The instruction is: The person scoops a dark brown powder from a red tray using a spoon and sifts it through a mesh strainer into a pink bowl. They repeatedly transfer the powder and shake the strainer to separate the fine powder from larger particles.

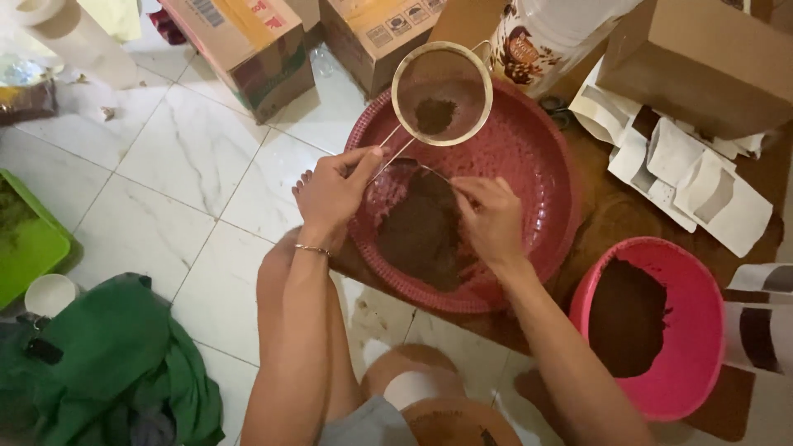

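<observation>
Left hand (330,194) fingers grip the sieve (442,93) handle over the red tray (541,165) rim; right hand (489,219) fingers press brown powder (421,235) inside

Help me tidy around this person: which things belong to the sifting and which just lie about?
In use: left hand, right hand, sieve, red tray, brown powder, pink bowl.
Lying about: green cloth, cardboard boxes, paper pouches, green tray.

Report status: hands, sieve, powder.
Left hand grips sieve handle over red tray. Right hand on brown powder in tray. Small clump left in sieve. Pink bowl apart, right.
</observation>
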